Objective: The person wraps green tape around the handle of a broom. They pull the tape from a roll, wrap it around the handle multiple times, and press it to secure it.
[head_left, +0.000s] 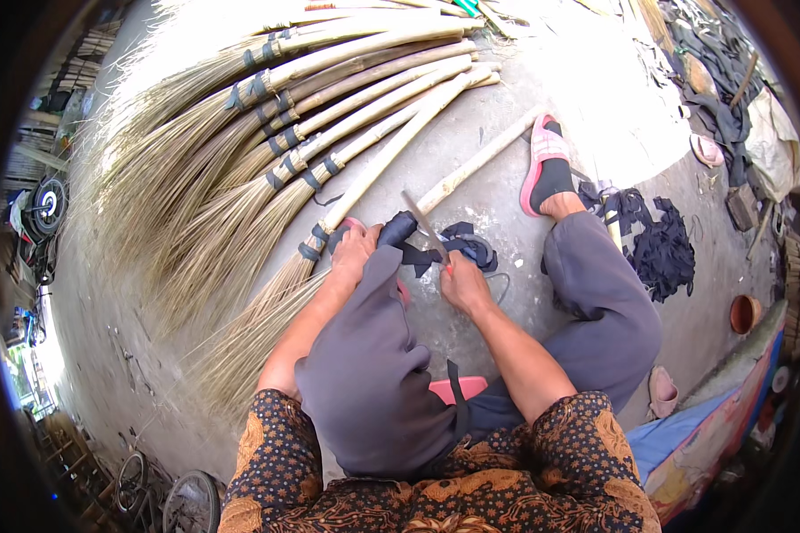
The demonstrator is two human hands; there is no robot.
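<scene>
Left hand (354,250) clamps the broom (267,293) at its dark binding, handle running up-right from that grip, while right hand (462,282) holds a knife (424,224) just beside.

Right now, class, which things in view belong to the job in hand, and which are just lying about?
In the job:
left hand on the pale bamboo-handled grass broom
right hand with the thin metal blade
dark blue binding strip

Lying about:
row of finished grass brooms
pile of dark cloth scraps
brown clay pot
bicycle wheel
</scene>
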